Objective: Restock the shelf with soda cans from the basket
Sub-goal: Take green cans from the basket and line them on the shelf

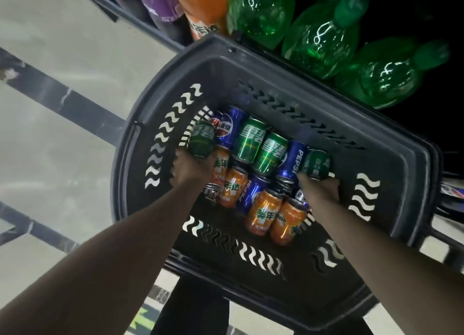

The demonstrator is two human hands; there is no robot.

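A dark plastic basket (391, 156) stands below me with several soda cans lying in it: green, blue and orange ones. My left hand (193, 170) grips a green can (202, 141) at the basket's left end, lifted a little above the others. My right hand (320, 189) grips another green can (316, 164) toward the right end. Between my hands lie two green cans (251, 140), a blue Pepsi can (292, 160) and orange cans (263, 212).
Behind the basket, a low shelf edge (140, 18) carries big bottles: green ones (324, 40) at right, an orange one (203, 5) and purple ones (160, 3) at left. Pale floor tiles with dark strips (50, 88) lie to the left.
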